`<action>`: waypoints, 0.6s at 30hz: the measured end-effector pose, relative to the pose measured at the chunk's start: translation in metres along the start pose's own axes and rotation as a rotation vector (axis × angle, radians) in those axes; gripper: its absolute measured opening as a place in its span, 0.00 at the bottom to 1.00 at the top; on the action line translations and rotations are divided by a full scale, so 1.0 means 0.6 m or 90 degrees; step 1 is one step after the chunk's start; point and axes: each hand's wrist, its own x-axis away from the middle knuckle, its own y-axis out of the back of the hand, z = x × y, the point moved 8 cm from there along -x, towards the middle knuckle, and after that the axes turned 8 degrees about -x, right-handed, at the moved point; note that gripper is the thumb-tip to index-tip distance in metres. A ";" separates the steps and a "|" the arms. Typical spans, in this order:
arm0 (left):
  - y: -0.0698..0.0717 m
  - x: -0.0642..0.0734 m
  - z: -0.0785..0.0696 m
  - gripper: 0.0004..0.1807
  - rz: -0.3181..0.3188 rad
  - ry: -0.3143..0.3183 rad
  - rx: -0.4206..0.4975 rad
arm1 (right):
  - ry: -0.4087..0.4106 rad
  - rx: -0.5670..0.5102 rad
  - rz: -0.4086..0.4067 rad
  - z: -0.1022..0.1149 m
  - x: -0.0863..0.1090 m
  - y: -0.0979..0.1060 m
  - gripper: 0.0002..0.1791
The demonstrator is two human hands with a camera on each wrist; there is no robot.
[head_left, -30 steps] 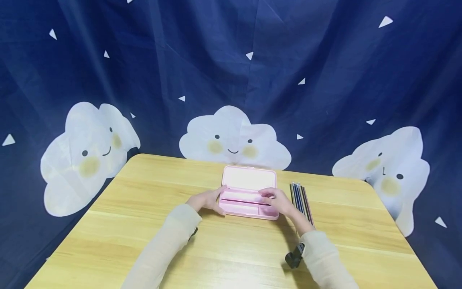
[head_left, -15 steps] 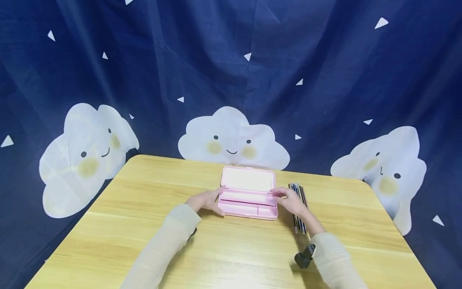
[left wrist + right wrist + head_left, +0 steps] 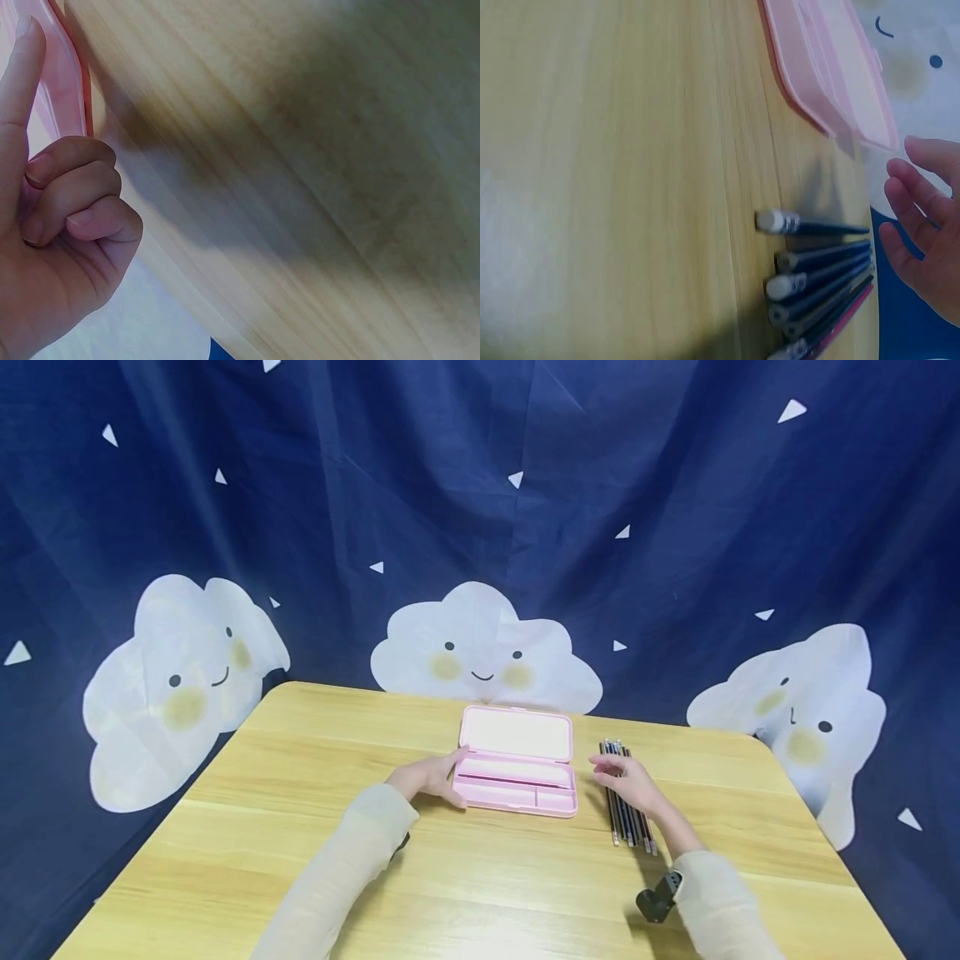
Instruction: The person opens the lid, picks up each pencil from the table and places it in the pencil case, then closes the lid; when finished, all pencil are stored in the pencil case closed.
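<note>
On my feed, dark pencils (image 3: 628,822), several white-ended, lie bunched right of center near the right hand (image 3: 628,782), its fingers loosely spread, holding nothing. Mid-frame, the left hand (image 3: 429,777) grips the left end of a shallow, divided pink case (image 3: 517,770), lid back. Half a second earlier, I had the right hand at the case's right end.

Blue cloth (image 3: 435,485) w/ clouds (image 3: 483,631) — hangs behind tbl (image 3: 487,885).

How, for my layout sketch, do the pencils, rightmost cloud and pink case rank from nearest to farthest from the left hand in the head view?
1. Pink case: its left end touches the left hand.
2. Pencils: on the table, right of the case.
3. Rightmost cloud: on the curtain beyond the table.
</note>
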 end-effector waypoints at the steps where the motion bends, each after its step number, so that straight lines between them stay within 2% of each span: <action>1: 0.000 0.000 0.000 0.59 0.000 0.000 -0.001 | 0.005 -0.007 -0.001 0.000 0.003 0.003 0.18; 2: -0.001 0.000 0.001 0.59 0.001 0.001 0.000 | 0.026 -0.019 0.000 0.002 0.006 0.006 0.17; 5: -0.001 0.000 0.001 0.59 0.001 0.002 -0.005 | 0.043 -0.028 0.006 0.003 0.014 0.014 0.18; 12: 0.000 0.002 -0.003 0.59 0.004 0.002 -0.005 | -0.063 0.035 -0.010 -0.018 0.027 0.032 0.17; 18: 0.000 0.003 -0.001 0.59 0.000 0.001 -0.011 | -0.086 0.054 -0.015 -0.028 0.039 0.048 0.17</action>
